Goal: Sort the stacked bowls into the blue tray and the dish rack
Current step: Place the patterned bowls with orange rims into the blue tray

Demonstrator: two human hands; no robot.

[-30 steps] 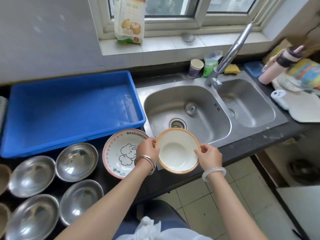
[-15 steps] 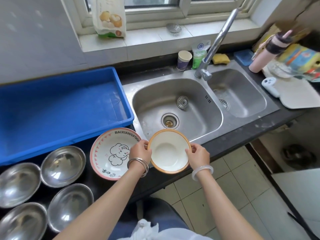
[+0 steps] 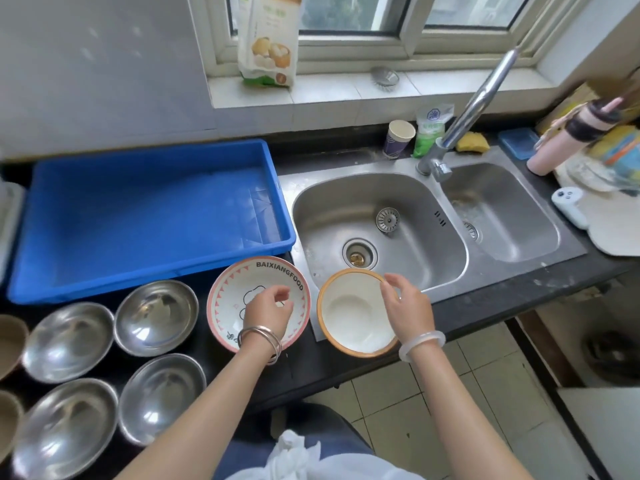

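Observation:
A white bowl with an orange rim (image 3: 349, 311) sits on the counter at the sink's front edge. My right hand (image 3: 407, 304) hovers over its right rim, fingers loose and apart, holding nothing. My left hand (image 3: 268, 311) hangs over a pink-rimmed cartoon bowl (image 3: 235, 289) marked BAIXIANGFOOD, fingers curled but empty. Several steel bowls (image 3: 156, 317) lie on the dark counter to the left. The blue tray (image 3: 145, 216) stands empty behind them. No dish rack is clearly in view.
A double steel sink (image 3: 381, 223) with a tall faucet (image 3: 474, 109) lies behind the orange-rimmed bowl. A paper cup (image 3: 398, 138), a green pouch and a sponge stand at the sink's back. Brown bowls (image 3: 10, 344) peek in at the far left. Clutter fills the right counter.
Both hands held the orange-rimmed bowl by its rim; it now rests on the counter and both hands have let go. My left hand has moved left over the cartoon bowl.

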